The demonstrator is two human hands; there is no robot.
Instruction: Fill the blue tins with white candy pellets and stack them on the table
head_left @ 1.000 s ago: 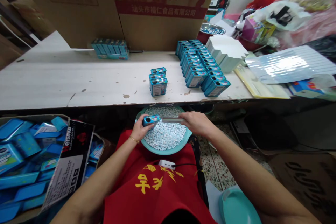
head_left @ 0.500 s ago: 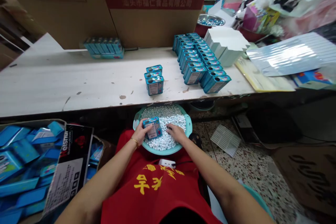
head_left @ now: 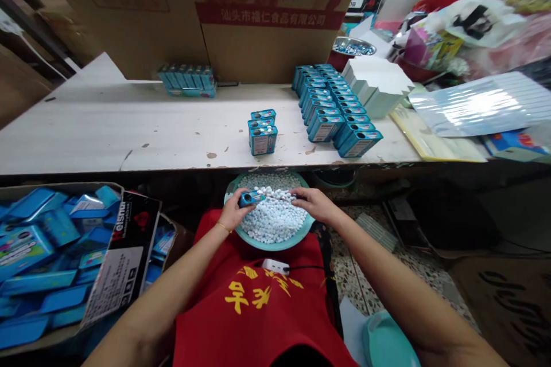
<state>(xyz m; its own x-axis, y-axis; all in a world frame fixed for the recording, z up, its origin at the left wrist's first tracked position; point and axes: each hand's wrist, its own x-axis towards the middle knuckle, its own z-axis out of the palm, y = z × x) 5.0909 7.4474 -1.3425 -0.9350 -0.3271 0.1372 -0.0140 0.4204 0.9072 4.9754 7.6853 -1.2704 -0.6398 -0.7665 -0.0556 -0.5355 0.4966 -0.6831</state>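
My left hand (head_left: 232, 212) grips a small blue tin (head_left: 253, 198) above the left side of a turquoise basin (head_left: 253, 242). The tin's top with its dark round opening faces up. Small white candies (head_left: 275, 223) fill the basin. My right hand (head_left: 316, 205) is closed over the basin's right side on what looks like a scoop, mostly hidden by a heap of candies. That heap reaches across to the tin's opening. On the table ahead, a short row of blue tins (head_left: 263, 140) stands upright, candies showing on top.
Two longer rows of blue tins (head_left: 361, 143) stand right on the white table (head_left: 172, 143), beside stacked white card (head_left: 381, 77). A packed set of tins (head_left: 189, 81) sits by the large carton (head_left: 267, 51). An open box of blue tins (head_left: 51, 287) is at my left.
My left hand has turned the tin so its top shows. My right hand has come up out of the candies and slightly right, with a heap now reaching the tin.
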